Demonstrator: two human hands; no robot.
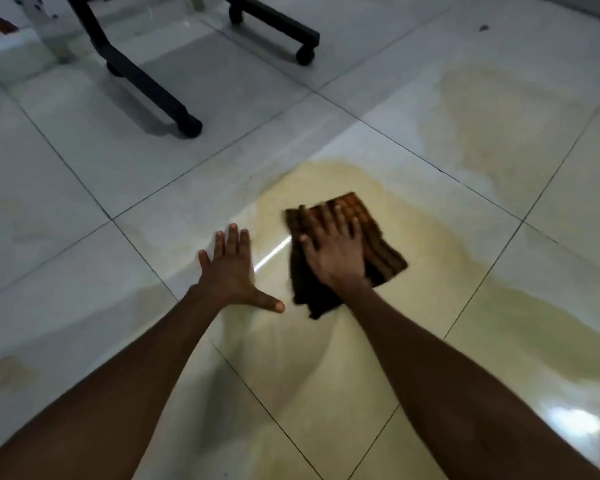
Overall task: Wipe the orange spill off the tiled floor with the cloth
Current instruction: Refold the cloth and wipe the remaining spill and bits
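The brown, bumpy cloth (347, 251) lies flat in the middle of the frame, on the pale orange spill (413, 258) over the shiny tiled floor (84, 168). The right hand (335, 252) presses it, fingers (326, 220) spread. The left hand (232, 268) rests flat beside it, fingers spread. Black wheeled legs (146, 84) stand upper left.

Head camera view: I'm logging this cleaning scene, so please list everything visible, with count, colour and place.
Floor: one, pale grey glossy tiles with dark grout lines, fills the view.
Spill: one large yellowish-orange film, from centre toward the right and bottom; a fainter patch lies at upper right.
Cloth: one, dark brown with an orange checked part, flat on the spill at centre.
Furniture legs: two black bars on castors, top left and top centre.
Dark speck: one, top right tile.
Left hand: one, flat on the floor, fingers spread, beside the cloth.
Right hand: one, palm pressed flat on the cloth.
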